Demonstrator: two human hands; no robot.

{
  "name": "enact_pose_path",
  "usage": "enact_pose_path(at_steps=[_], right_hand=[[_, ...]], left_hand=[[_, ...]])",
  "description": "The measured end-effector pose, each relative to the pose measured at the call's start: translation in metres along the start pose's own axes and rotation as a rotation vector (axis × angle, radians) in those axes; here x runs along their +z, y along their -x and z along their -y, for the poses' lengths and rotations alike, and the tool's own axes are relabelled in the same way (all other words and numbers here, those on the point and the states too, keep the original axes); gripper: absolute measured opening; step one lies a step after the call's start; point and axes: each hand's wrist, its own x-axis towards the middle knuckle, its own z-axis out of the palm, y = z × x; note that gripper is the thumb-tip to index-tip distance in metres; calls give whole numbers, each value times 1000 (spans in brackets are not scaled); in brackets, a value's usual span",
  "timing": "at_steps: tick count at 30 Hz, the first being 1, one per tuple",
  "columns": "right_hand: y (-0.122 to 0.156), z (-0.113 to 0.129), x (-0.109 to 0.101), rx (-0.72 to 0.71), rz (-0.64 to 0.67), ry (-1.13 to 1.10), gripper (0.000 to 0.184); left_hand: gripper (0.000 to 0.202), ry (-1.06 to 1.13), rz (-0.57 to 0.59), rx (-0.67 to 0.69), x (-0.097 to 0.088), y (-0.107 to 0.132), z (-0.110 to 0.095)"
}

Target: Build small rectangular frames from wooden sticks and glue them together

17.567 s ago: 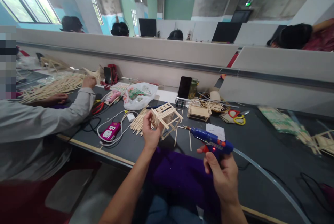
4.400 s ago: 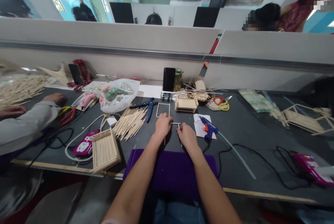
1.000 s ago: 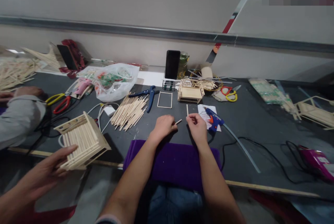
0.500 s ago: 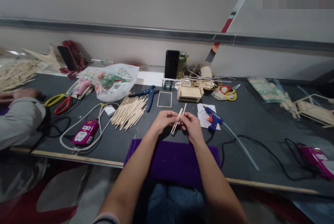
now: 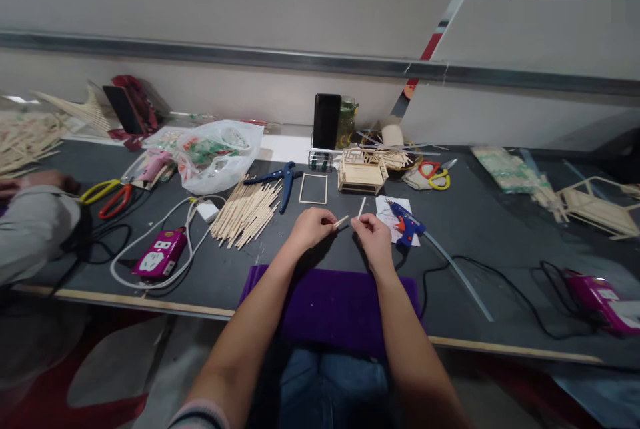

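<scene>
My left hand (image 5: 314, 227) is closed on short wooden sticks (image 5: 342, 221), whose ends poke out to the right past the fingertips. In my right hand (image 5: 374, 235) a single wooden stick (image 5: 362, 206) is pinched, pointing up and away from me. Just beyond my hands lie a square stick frame (image 5: 314, 203) and a small wooden stick model (image 5: 362, 179). A blue glue gun (image 5: 409, 225) rests on white paper (image 5: 385, 207) to the right of my right hand. Left of my left hand is a pile of wooden sticks (image 5: 246, 215).
Blue cutters (image 5: 287, 187), a plastic bag (image 5: 220, 162) and a purple power strip (image 5: 161, 252) lie to the left. Scissors (image 5: 440, 179) and a cord (image 5: 505, 292) are on the right. A phone (image 5: 327, 121) stands at the back. Another person's sleeve (image 5: 35, 232) reaches in from the left.
My hands have moved apart. The sticks were together between them; now my left hand has some, and my right hand holds one separately.
</scene>
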Motion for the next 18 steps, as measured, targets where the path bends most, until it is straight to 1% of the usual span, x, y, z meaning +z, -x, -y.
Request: enact_pose_path(at_steps=[2, 4, 5, 9, 12, 15, 18], right_hand=[[-2, -2, -2, -100, -18, 103, 25], [-2, -4, -3, -129, -1, 215, 28], [-2, -5, -3, -131, 5, 268, 29], [1, -5, -4, -133, -3, 401, 31], [1, -3, -7, -170, -12, 461, 27], [-1, -3, -8, -314, 39, 580, 19], [-4, -4, -4, -445, 166, 714, 13]], left_hand=[[12, -222, 55, 119, 1, 0, -1], [13, -344, 94, 205, 4, 0, -2], [14, -377, 95, 231, 5, 0, -1], [19, -393, 47, 252, 3, 3, 5], [16, -393, 15, 239, -4, 9, 13], [12, -405, -9, 236, -8, 16, 20], [11, -360, -43, 232, -7, 22, 25]])
